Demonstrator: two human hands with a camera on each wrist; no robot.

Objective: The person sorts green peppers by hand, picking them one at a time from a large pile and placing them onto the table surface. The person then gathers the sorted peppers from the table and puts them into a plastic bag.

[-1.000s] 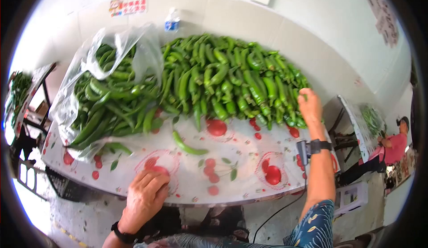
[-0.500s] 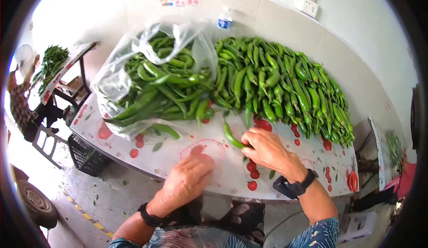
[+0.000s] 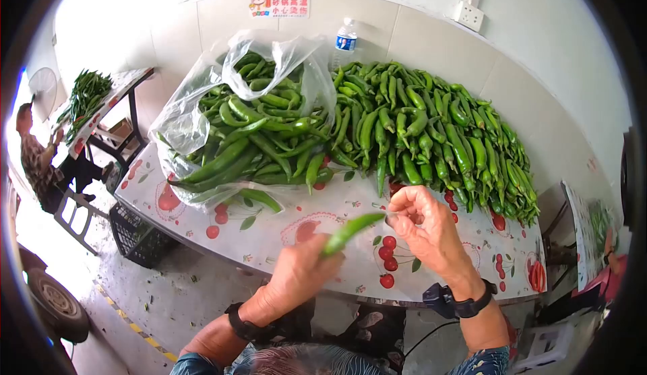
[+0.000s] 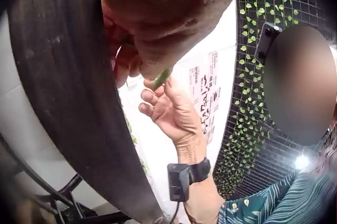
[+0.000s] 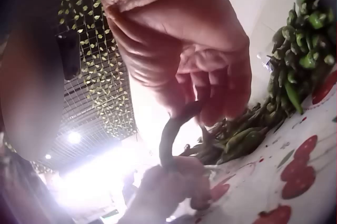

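Head view, nearest first: both hands are raised just above the near edge of the surface [image 3: 465, 267], sharing one green pepper [image 3: 352, 232]. The left hand [image 3: 301, 274] has its fingers curled round the lower end, while the right hand [image 3: 426, 229] pinches the upper, stem end between thumb and fingertips. The pepper slants between them, clear of the cherry-printed cloth, with its middle bare between the two grips. The right wrist view shows the same: the pepper [image 5: 171, 132] runs down from the bunched right fingers [image 5: 210, 90] to the left hand below.

Judging by how things lie, the work looks roughly half done: a large pile of peppers [image 3: 438, 132] sits in neat rows toward the far right, while the plastic bag [image 3: 195, 112] at far left holds plenty of jumbled peppers, so much seems left. One loose pepper [image 3: 259, 198] lies on the cloth by the bag's mouth.

Farther back, a water bottle [image 3: 346, 37] stands against the tiled wall, under a small sign. Off to the left, another person sits by a second table with more peppers
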